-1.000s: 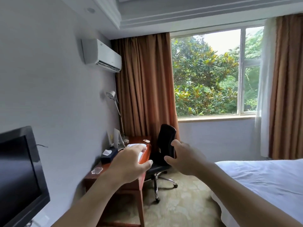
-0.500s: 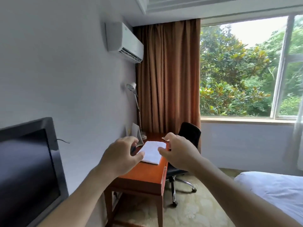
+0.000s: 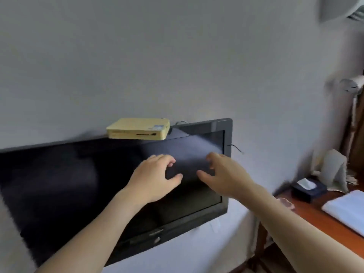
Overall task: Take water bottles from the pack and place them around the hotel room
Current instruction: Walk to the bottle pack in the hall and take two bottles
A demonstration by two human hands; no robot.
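Two empty hands, left (image 3: 155, 179) and right (image 3: 226, 177), hover loosely curled before a wall-mounted television (image 3: 78, 184), apparently mid-turn in search; no water bottles or pack in view.

hands: 2 counted, left (image 3: 152, 181), right (image 3: 226, 177)
television (image 3: 78, 174): 1
yellow set-top box (image 3: 137, 128): 1
tissue box (image 3: 308, 188): 1
wooden desk (image 3: 315, 215): 1

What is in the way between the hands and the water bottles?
That can't be judged here: no water bottles or pack show in this view. The left hand and right hand hang loosely curled and empty in front of the dark TV on the wall, touching nothing. The desk at right holds no bottle.
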